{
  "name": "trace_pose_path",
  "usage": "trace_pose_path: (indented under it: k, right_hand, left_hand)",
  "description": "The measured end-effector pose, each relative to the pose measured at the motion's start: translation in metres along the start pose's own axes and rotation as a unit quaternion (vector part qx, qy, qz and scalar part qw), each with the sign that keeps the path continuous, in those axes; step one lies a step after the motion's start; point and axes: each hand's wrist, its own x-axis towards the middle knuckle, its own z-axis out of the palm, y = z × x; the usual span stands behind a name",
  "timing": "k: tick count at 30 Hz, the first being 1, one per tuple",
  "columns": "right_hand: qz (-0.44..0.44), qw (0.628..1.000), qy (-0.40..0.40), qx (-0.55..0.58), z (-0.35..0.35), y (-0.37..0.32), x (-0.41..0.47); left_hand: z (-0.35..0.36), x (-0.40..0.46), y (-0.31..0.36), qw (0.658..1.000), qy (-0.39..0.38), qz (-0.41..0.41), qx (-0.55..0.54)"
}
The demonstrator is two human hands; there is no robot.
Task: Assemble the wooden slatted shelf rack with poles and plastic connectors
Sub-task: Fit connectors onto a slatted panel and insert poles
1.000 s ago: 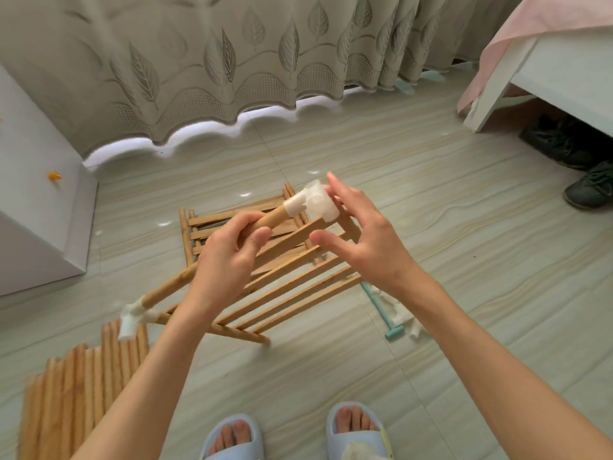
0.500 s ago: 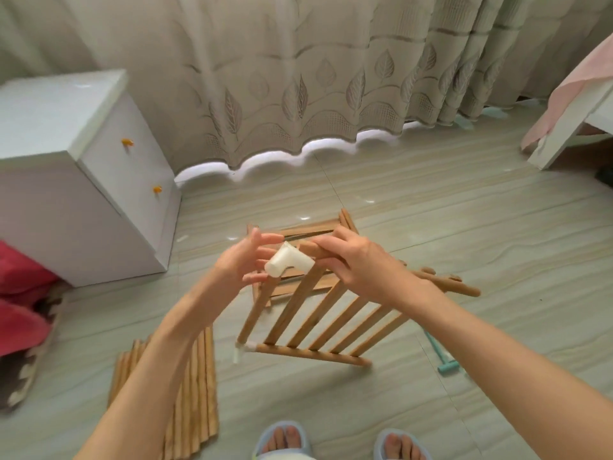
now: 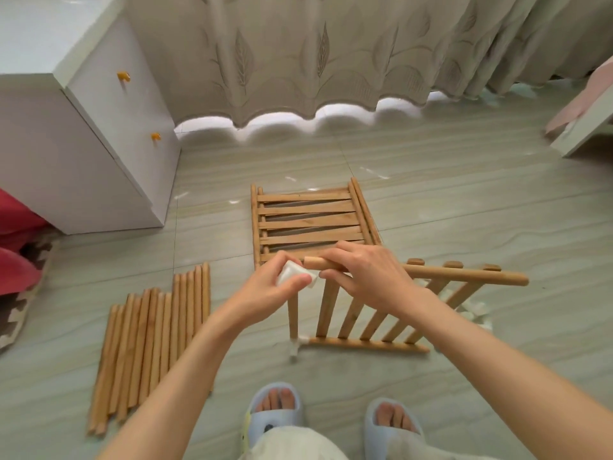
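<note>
While the slatted shelf panel (image 3: pixel 381 313) stands tilted on the floor (image 3: pixel 464 207) just ahead of the person's slippers, its upper rail (image 3: pixel 464 275) is gripped by the right hand (image 3: pixel 368 277), whose fingers curl round the round wood near its bare left end. The panel looks light and stiff, flat slats fixed between two round rails, so it should lift easily by one rail; the rail is the sound place to hold, the thin slats less so. A second slatted panel (image 3: pixel 308 220) lies flat on the floor just beyond the hands, its slats pale, smooth and slightly skewed. To the left, a row of loose poles (image 3: pixel 149 353) lies side by side, plain wooden dowels that would likely roll if nudged. The left hand (image 3: pixel 272 287) pinches a white plastic connector (image 3: pixel 293 277) between thumb and curled fingers, just beside the rail's open end; it seems about to be pushed on. The connector looks hard, smooth and a little slippery, best held by its body. Another white connector (image 3: pixel 297 343) already caps the lower rail's left end, touching the floor.
</note>
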Motion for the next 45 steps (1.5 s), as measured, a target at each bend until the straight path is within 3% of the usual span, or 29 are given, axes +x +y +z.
trace_pose_path:
  k: [14,17,30,45]
  right_hand:
    - [0.056,0.998,0.038,0.000,0.010,0.009,-0.004]
    - [0.031,0.998,0.047,-0.007,0.013,0.004,-0.008]
    - [0.034,0.995,0.093,-0.004,0.017,-0.003,-0.013]
    - [0.010,0.997,0.083,-0.003,0.018,-0.007,-0.021]
  left_hand:
    - [0.023,0.002,-0.009,0.984,0.172,0.010,-0.043]
    - [0.021,0.003,-0.008,0.980,0.193,0.001,-0.052]
    - [0.033,0.001,-0.005,0.971,0.227,-0.010,-0.079]
    - [0.031,-0.010,-0.007,0.977,0.202,0.022,-0.064]
